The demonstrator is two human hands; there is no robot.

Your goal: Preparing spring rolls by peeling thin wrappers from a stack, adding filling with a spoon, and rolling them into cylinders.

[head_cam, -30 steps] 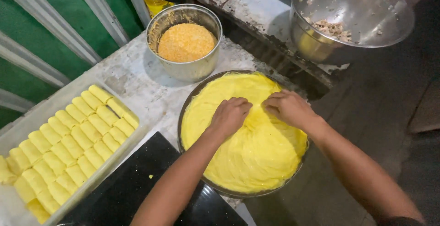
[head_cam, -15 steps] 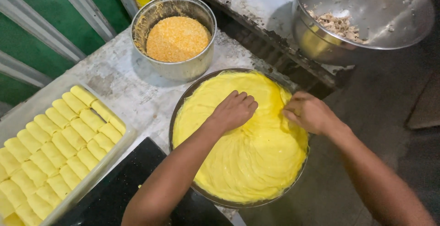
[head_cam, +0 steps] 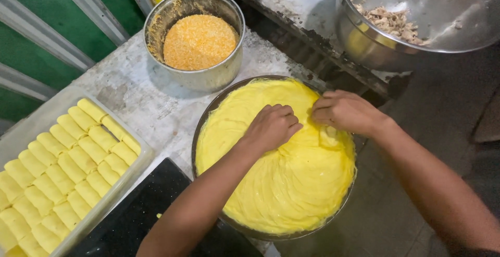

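Head view | left hand (head_cam: 272, 126) curled, right hand (head_cam: 346, 112) pinching yellow sheet (head_cam: 276, 158) in pan (head_cam: 200, 132), table (head_cam: 130, 85) centre | crumb bowl (head_cam: 195, 40) far left | rolls (head_cam: 57, 168) near left

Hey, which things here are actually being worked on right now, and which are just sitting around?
In use:
left hand
right hand
thin yellow sheets stacked in the round dark pan

Sitting by:
metal pot of orange crumbs
white tray of yellow rolls
big steel bowl with shredded filling
black board
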